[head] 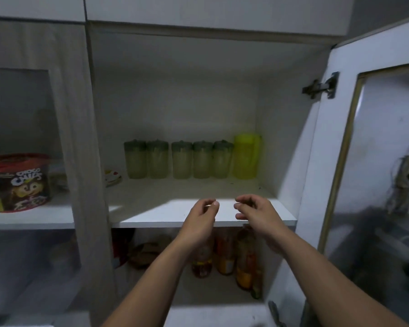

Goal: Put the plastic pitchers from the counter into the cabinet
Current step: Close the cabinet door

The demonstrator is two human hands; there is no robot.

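Both hands [200, 217] [257, 214] empty w/ fingers curled at shelf [165, 215]; six pitchers [246, 156], prob., at back.

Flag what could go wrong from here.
Both hands, left and right, are empty at the shelf edge. The back row, five jars plus the pitcher, stands tightly packed; pushing another in could topple one. The open door might catch an elbow.

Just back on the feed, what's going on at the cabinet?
A person's left hand and right hand are both empty, fingers curled, at the front edge of the open cabinet's upper shelf. At the back of that shelf stand five pale green pitchers in a row, with a bright yellow-green pitcher at their right end.
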